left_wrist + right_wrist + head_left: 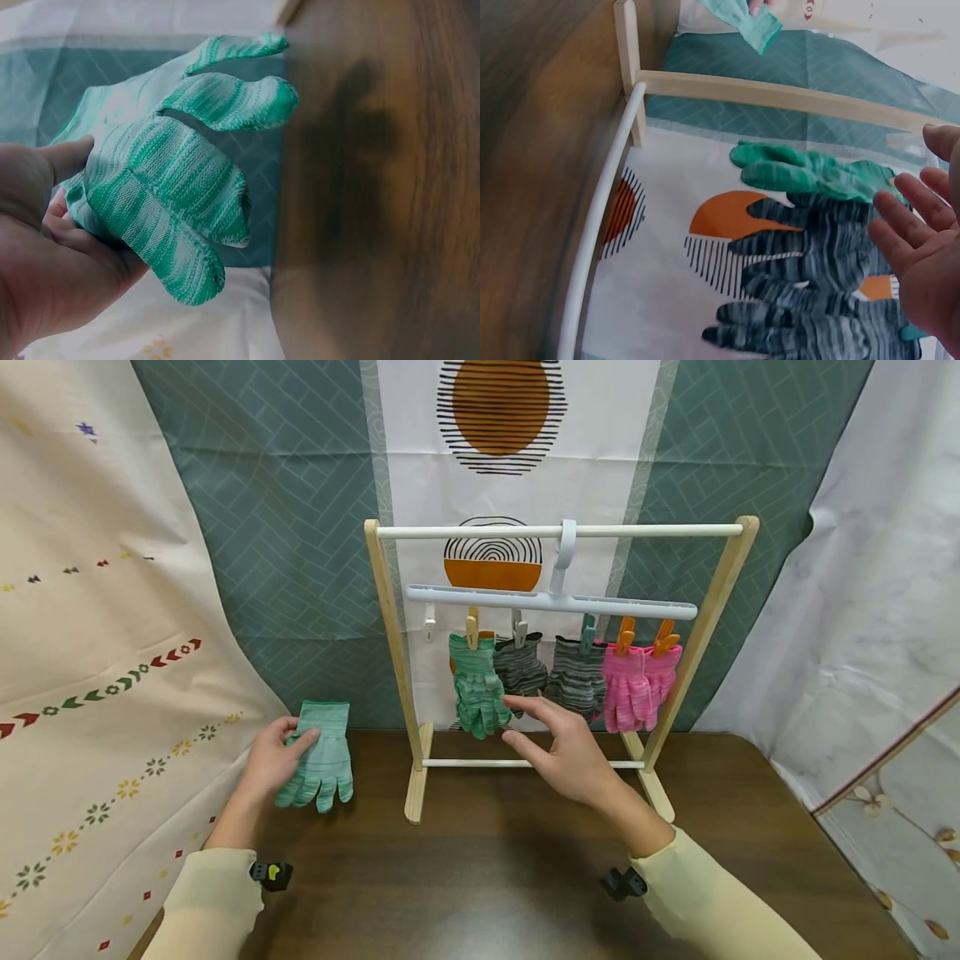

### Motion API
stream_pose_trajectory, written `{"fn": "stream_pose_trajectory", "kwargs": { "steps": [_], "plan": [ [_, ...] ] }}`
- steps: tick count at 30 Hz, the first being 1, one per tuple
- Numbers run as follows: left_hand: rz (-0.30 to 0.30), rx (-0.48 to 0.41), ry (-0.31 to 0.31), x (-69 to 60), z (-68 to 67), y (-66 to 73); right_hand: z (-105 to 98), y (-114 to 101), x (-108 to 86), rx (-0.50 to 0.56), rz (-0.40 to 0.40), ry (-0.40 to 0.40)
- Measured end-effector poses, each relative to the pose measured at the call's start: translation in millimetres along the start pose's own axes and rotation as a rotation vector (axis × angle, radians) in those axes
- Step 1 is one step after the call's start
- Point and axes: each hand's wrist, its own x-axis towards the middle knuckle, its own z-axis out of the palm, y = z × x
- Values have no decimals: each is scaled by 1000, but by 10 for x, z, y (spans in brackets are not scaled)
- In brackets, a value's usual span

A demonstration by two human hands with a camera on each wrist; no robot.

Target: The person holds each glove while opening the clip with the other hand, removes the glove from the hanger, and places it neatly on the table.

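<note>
My left hand (272,758) pinches a loose green knit glove (327,752) between thumb and fingers, left of the rack; its fingers hang down. In the left wrist view, the same glove (172,172) droops over my fingers. My right hand (566,752), fingers and thumb spread apart and holding nothing, is in front of the hanging gloves. Closest to its fingertips is a hanging green glove (477,685), held by a yellow clip (472,631). Beside that hang grey striped gloves (577,677) and pink gloves (630,689). A white clip (430,623) at the left end holds nothing.
A pale blue hanger (487,599) hooks over the top bar of a wooden rack (393,635). The rack stands at the back of a brown table (450,877). Patterned cloths (285,527) surround the table at the back and sides.
</note>
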Motion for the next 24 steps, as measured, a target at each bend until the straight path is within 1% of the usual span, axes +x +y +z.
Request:
{"fn": "stream_pose_trajectory", "kwargs": {
  "steps": [4,10,13,16,24],
  "plan": [
    [-6,35,-26,72,-3,-135,-22,32,-97,-30,8,-8],
    [-43,34,-58,172,1,-314,-45,57,-244,-59,13,-3],
    [-40,54,-60,210,7,-382,-46,68,-313,-79,6,-6],
    [-24,91,-56,234,20,-442,-42,84,-376,-91,2,-12],
    [-49,160,-59,264,75,-623,-49,134,-492,-122,-13,-24]
  ]
}}
